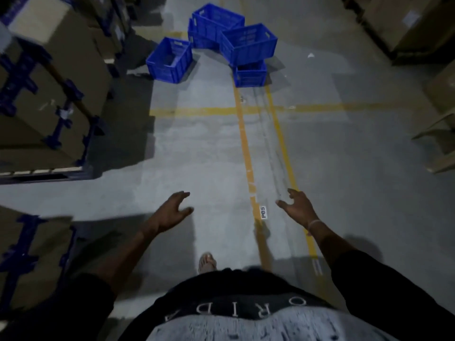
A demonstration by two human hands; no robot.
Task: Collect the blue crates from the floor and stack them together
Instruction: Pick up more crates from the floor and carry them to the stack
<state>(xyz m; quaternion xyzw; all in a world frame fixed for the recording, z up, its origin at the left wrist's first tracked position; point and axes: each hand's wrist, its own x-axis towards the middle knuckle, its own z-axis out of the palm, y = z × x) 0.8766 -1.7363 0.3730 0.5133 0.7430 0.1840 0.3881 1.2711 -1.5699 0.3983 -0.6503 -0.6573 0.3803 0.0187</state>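
While the person stands on the grey floor, both hands are stretched forward and hold nothing. At the far left, cardboard boxes sit on blue racks. The left hand is released, its fingers loose and spread, above bare concrete. Far ahead lie the blue crates: a single crate on the left, tilted a little; a back stack just beside it; then a right stack whose top crate sits crooked on a lower crate. Yellow lines run from the right stack toward the person, with a small white label between them. The right hand is also released, fingers apart, with a bracelet at the wrist. More boxes stand at the far right.
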